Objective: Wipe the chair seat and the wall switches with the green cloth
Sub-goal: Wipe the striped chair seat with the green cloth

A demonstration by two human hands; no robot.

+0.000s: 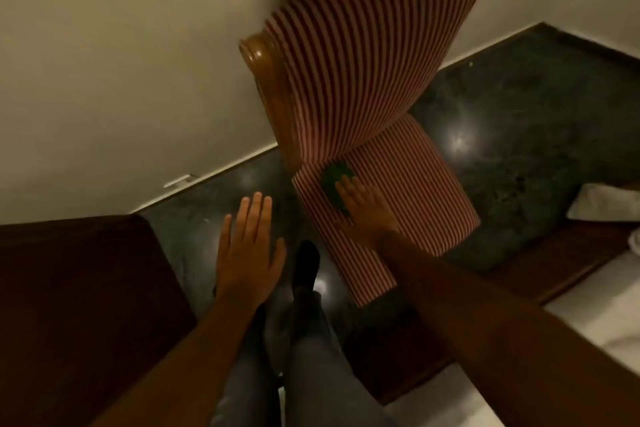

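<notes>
Pressing flat on the green cloth (336,184), the right hand (367,210) has its fingers (348,188) stretched out and close together, so the cloth is pinned under the palm and fingertips rather than pinched; only the far part of the cloth shows beyond the fingers. Cloth and hand lie on the chair seat (412,191), near the seat's back edge, just in front of where the striped backrest (363,55) rises. Seat and backrest share the same red-and-white stripes, and a polished wooden frame (268,87) runs down the backrest's left side. The right forearm (485,308) reaches across the seat's front corner from the lower right. The left hand (247,253) is off the seat, to its left, held open with fingers spread and palm down, holding nothing, above the dark glossy floor (519,135). Below the seat's front edge are the person's legs in grey trousers (311,374) and a dark shoe (306,267). Left of the seat, past the open hand, stands a dark wooden piece of furniture (79,305). Behind the chair is a pale wall (121,45), and to the seat's right lie white bedding (588,333) and a white pillow (602,203).
</notes>
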